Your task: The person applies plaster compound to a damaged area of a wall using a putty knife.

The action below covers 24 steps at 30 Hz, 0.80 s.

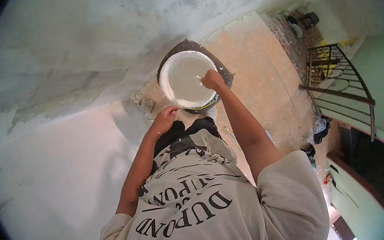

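A round white bucket (166, 80) with pale, milky liquid (185, 77) inside stands in front of me on a dark seat-like stand (177, 48). Over its right rim, my right hand (213, 80) is closed around a small pale tool (200, 80); its end points into the bucket, and the fist hides most of it. My left hand (165, 119) is at the near left edge of the bucket, fingertips bent together against or just beside the rim. Whether they pinch the rim or something small cannot be made out.
A patchy grey and white wall (81, 50) rises close on the left. Dusty tan floor tiles (250, 65) stretch away to the right. Farther right are a dark metal railing (339, 94), dark plastic bags (322, 130) and a pale green wall (380, 84).
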Motion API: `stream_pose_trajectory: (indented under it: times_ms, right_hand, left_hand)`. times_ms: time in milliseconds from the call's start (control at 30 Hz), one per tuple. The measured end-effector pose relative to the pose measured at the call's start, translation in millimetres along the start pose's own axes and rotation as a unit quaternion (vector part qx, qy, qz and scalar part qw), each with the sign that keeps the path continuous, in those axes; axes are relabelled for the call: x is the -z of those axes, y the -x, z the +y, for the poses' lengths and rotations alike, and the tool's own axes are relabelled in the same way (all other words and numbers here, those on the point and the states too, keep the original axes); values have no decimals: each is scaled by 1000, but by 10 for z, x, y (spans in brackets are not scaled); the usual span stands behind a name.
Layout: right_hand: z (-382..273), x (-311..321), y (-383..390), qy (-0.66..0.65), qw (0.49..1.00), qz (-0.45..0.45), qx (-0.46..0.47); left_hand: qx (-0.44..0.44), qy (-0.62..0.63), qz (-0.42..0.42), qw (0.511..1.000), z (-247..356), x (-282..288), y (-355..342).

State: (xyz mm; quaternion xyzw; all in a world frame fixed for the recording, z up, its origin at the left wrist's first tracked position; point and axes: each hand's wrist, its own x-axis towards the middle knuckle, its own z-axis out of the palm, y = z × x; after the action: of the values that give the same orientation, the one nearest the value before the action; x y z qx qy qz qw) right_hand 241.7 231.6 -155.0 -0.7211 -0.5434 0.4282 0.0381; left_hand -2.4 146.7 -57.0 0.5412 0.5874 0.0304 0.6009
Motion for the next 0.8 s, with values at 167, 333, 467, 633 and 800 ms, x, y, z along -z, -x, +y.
stream_pose_trajectory:
  times_ms: [167, 333, 467, 633, 800]
  right_hand:
    - [32, -307, -275, 30, 999, -18, -29]
    - [180, -556, -487, 81, 995, -58, -25]
    - [91, -737, -460, 65, 997, -43, -24]
    - [116, -909, -533, 61, 998, 1, -23]
    - [210, -1013, -635, 130, 991, -25, 20]
  left_hand:
    - [-13, 36, 18, 999, -66, 206, 104]
    - [-1, 56, 13, 998, -118, 397, 75]
    - [-9, 52, 21, 998, -260, 461, 120]
    - [-6, 38, 20, 999, -309, 521, 180]
    - [-1, 61, 7, 998, -402, 592, 209]
